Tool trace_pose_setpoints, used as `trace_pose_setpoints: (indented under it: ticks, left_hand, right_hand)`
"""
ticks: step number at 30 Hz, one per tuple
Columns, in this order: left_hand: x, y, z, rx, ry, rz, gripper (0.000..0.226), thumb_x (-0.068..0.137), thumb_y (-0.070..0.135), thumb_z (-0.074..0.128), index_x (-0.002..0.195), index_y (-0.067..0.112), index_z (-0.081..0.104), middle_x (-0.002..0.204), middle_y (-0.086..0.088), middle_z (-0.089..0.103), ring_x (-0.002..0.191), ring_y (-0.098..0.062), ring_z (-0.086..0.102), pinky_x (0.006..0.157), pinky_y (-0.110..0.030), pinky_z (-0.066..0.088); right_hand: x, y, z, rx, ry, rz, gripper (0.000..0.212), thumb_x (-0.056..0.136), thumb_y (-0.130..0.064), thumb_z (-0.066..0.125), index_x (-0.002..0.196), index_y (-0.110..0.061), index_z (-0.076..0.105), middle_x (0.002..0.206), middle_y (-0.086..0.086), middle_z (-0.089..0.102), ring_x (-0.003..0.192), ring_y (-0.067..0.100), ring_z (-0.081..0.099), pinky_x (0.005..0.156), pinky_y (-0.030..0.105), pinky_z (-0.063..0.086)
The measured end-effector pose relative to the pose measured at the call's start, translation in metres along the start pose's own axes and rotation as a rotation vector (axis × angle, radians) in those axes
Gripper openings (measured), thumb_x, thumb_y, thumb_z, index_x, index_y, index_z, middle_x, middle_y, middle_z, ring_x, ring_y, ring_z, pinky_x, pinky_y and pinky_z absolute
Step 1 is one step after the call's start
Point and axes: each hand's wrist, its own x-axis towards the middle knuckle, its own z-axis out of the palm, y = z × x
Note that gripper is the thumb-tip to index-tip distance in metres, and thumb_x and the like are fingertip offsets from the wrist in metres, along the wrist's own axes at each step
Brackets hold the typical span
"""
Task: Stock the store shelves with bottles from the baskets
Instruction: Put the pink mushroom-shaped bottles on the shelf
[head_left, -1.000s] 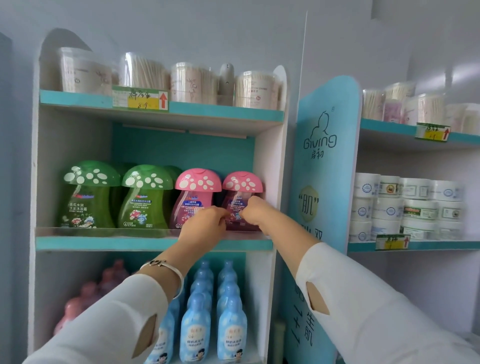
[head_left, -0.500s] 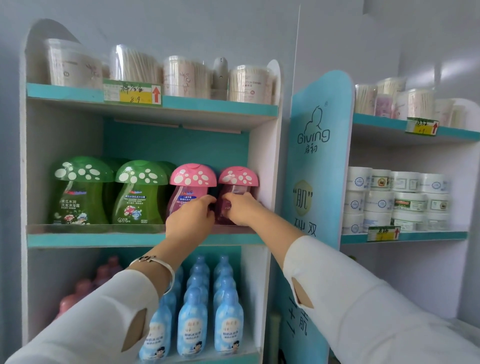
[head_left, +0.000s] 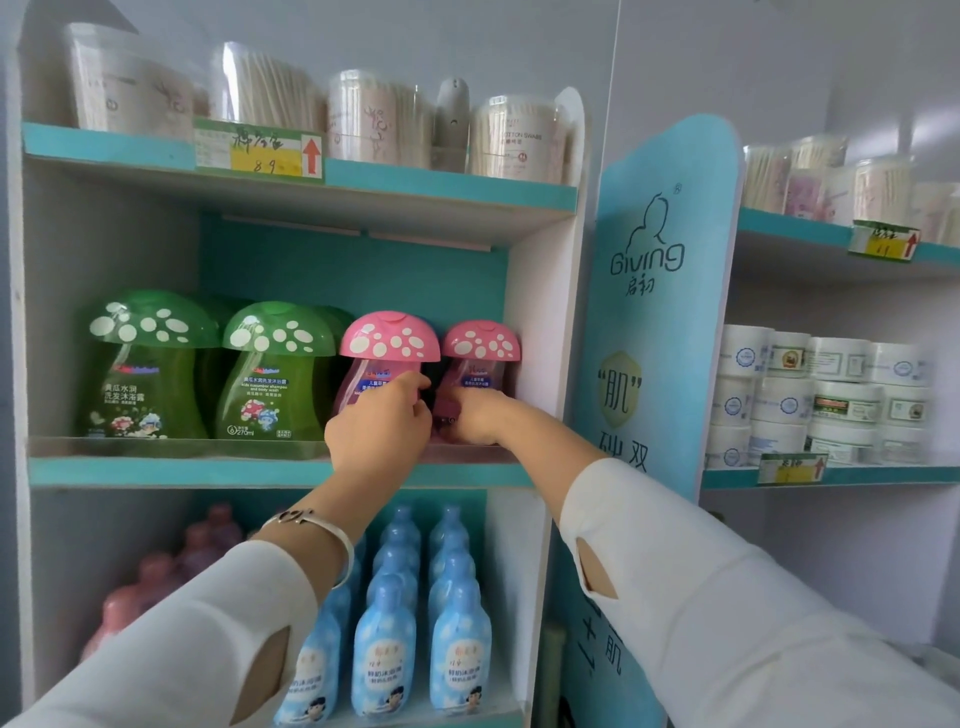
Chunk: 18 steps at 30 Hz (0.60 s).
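Two pink mushroom-capped bottles stand at the right end of the middle shelf. My left hand grips the lower body of the left pink bottle. My right hand grips the base of the right pink bottle, which stands against the shelf's side wall. Both hands hide the bottles' lower halves. Two green mushroom-capped bottles stand to the left on the same shelf, with more behind them.
Tubs of cotton swabs line the top shelf. Blue bottles and pink bottles fill the bottom shelf. A blue branded divider panel separates a second unit holding white cream jars.
Both hands have reached a little deeper into the shelf and closed round the bases of the two pink bottles; the right bottle now sits closer to the side wall.
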Motion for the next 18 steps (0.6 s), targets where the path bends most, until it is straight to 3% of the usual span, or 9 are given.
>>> trace_pose_setpoints:
  ticks: [7, 13, 18]
  left_hand:
    - [-0.006, -0.001, -0.005, 0.020, -0.054, 0.028, 0.039, 0.090, 0.021, 0.040, 0.125, 0.035, 0.050, 0.110, -0.005, 0.065, 0.098, -0.030, 0.059, 0.072, -0.030, 0.041]
    - [-0.016, 0.022, -0.017, -0.041, -0.077, 0.140, 0.031, 0.091, 0.021, 0.045, 0.119, 0.024, 0.058, 0.108, -0.005, 0.067, 0.098, -0.030, 0.061, 0.077, -0.035, 0.050]
    - [-0.039, 0.057, -0.026, -0.031, -0.128, 0.214, 0.027, 0.089, 0.024, 0.048, 0.114, 0.020, 0.058, 0.110, -0.010, 0.063, 0.099, -0.034, 0.059, 0.080, -0.041, 0.049]
  right_hand:
    - [-0.006, 0.006, -0.001, 0.057, 0.032, 0.022, 0.045, 0.093, -0.023, 0.052, 0.137, -0.017, 0.045, 0.129, 0.011, 0.054, 0.111, 0.030, 0.053, 0.086, 0.029, 0.043]
    - [-0.037, 0.010, -0.012, 0.096, 0.190, -0.012, 0.034, 0.092, -0.016, 0.054, 0.125, -0.016, 0.056, 0.124, 0.011, 0.058, 0.109, 0.029, 0.055, 0.090, 0.034, 0.047]
    - [-0.085, 0.017, -0.023, 0.128, 0.315, -0.034, 0.025, 0.089, -0.009, 0.051, 0.111, -0.011, 0.063, 0.112, 0.015, 0.064, 0.102, 0.032, 0.058, 0.078, 0.029, 0.043]
